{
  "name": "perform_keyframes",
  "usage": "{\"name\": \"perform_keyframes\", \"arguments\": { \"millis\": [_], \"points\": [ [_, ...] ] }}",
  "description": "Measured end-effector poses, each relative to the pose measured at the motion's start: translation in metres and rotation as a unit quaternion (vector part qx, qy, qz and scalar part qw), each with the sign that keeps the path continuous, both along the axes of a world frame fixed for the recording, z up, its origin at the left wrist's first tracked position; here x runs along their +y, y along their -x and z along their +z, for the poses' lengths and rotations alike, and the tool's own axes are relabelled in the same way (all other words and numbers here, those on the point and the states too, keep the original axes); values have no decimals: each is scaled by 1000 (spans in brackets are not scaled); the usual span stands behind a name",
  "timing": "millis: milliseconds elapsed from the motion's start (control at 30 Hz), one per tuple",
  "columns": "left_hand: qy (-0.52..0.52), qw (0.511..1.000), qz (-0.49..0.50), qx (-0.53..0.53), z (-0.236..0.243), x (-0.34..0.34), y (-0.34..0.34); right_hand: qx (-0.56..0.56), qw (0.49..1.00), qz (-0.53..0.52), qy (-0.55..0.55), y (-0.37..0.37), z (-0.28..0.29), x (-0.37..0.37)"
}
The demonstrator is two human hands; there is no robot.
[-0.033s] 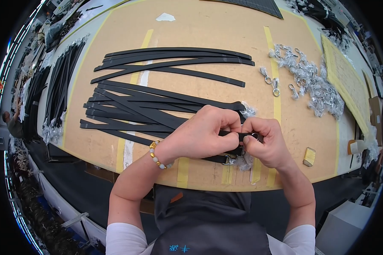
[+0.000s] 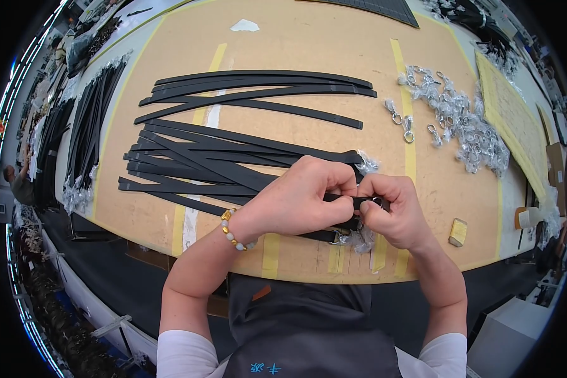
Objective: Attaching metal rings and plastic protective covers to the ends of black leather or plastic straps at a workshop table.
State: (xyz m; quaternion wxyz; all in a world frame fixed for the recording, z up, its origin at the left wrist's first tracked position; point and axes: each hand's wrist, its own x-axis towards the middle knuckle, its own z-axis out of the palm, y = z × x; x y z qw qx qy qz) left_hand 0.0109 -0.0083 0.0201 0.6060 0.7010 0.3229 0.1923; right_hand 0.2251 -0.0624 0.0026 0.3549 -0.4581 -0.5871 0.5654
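I see a heap of metal clips (image 2: 466, 123) near the table's (image 2: 296, 38) right edge, a white scrap (image 2: 244, 26) by its far edge, and a small yellow block (image 2: 458, 232) near its front right corner.

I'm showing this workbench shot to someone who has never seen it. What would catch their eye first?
First the two bare hands, left hand and right hand, pinched together on a black strap with a metal ring at the table's near edge. Behind them a fan of long black straps sprawls across the tan tabletop. To the right glints a heap of silvery metal clasps in clear wrappers.
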Motion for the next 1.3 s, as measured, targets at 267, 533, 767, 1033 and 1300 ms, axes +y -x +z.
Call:
{"name": "perform_keyframes", "arguments": {
  "millis": [267,533,767,1033,1300],
  "points": [
    [35,999,19,-30,6,1,5,85,986,49,134,-14,15,8],
    [44,999,22,0,6,1,3,49,993,59,92,-13,17,6],
    [25,999,22,4,2,0,1,44,991,63,105,-11,20,5],
    [27,999,38,-7,-3,-2,-1,49,990,74,110,-11,18,6],
    [-17,999,42,-9,-1,0,1,90,984,73,138,-11,16,7]
  ]
}}
